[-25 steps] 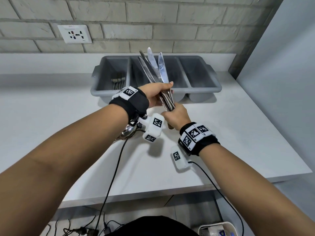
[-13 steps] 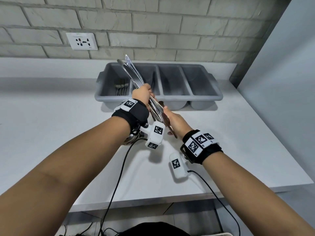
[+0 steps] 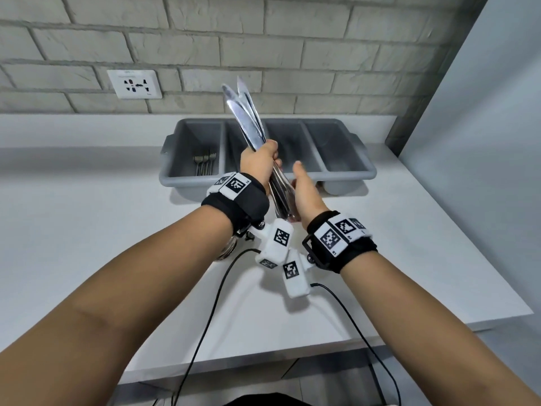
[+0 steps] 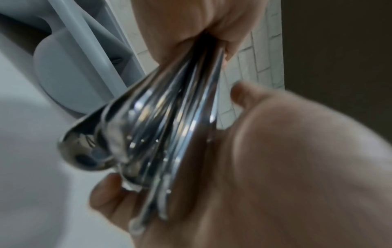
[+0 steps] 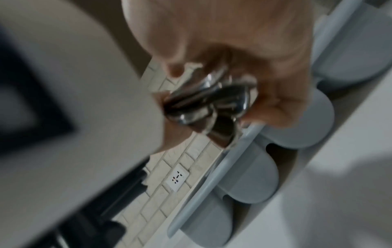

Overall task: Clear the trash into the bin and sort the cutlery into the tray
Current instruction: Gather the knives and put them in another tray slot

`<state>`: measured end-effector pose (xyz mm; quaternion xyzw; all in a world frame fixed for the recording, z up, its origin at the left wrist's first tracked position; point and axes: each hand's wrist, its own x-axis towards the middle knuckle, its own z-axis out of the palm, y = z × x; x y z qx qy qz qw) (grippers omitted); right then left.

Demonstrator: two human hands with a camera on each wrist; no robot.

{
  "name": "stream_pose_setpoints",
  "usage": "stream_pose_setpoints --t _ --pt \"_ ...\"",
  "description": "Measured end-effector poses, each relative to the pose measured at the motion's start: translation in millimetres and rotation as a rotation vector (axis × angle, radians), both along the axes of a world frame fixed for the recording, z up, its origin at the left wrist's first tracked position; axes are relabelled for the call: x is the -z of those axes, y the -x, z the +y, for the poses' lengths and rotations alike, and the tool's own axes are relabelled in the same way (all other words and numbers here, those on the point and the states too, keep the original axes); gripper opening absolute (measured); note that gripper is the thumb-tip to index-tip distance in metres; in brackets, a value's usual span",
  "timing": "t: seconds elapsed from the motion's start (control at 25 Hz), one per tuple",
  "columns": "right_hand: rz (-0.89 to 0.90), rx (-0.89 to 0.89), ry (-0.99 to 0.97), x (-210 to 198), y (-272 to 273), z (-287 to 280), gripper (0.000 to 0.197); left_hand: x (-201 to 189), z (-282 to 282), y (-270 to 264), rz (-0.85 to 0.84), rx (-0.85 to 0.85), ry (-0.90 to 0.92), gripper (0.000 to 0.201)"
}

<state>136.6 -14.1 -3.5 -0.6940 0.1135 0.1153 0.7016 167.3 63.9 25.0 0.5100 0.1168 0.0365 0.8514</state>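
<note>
Over the counter's middle, my left hand (image 3: 260,161) grips a bundle of several steel table knives (image 3: 246,121) around the handles, blades pointing up and away. My right hand (image 3: 306,191) lies flat against the lower handle ends, fingers straight and thumb up. The left wrist view shows the knives (image 4: 169,125) fanning out of the left fist (image 4: 191,25) onto the right palm (image 4: 275,167). The handle ends (image 5: 212,104) show blurred in the right wrist view. Behind them stands the grey cutlery tray (image 3: 190,180), with forks (image 3: 205,164) in its leftmost compartment.
A spoon bowl (image 3: 227,250) peeks out on the white counter (image 3: 87,230) under my left wrist. A brick wall with a socket (image 3: 134,83) runs behind the tray. A grey panel (image 3: 483,142) borders the counter on the right. Cables hang over the front edge.
The right hand has let go of the knife handles and opened flat against their ends. The left hand alone now grips the bundle, which first leaned left and now stands nearly upright.
</note>
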Motion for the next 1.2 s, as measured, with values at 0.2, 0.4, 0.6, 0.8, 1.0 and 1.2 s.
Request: stream_pose_setpoints --t 0.2,0.4,0.6,0.8,1.0,1.2 --pt "-0.051 -0.368 0.201 -12.0 14.2 -10.0 0.011 0.0 7.2 -6.5 0.120 0.137 -0.082 0.029" --pt "-0.047 -0.231 0.275 -16.4 14.8 -20.2 0.014 -3.1 -1.6 -13.8 0.179 0.324 -0.149 0.019" --pt "-0.015 -0.153 0.219 -21.6 -7.3 -41.1 0.017 -9.5 -25.2 -32.8 0.183 0.444 -0.091 0.024" --pt "0.054 -0.175 0.276 -35.3 -56.1 -64.5 0.016 -21.5 -43.4 -74.6 0.210 0.475 -0.229 0.026" --pt "0.247 -0.214 0.244 -39.3 -110.1 -70.5 0.016 -19.2 -47.0 -123.7 0.323 0.524 -0.420 0.024" --pt "0.347 -0.311 0.340 -36.0 -148.8 -63.5 0.022 -13.6 -45.7 -154.6 0.393 0.640 -0.798 0.022"
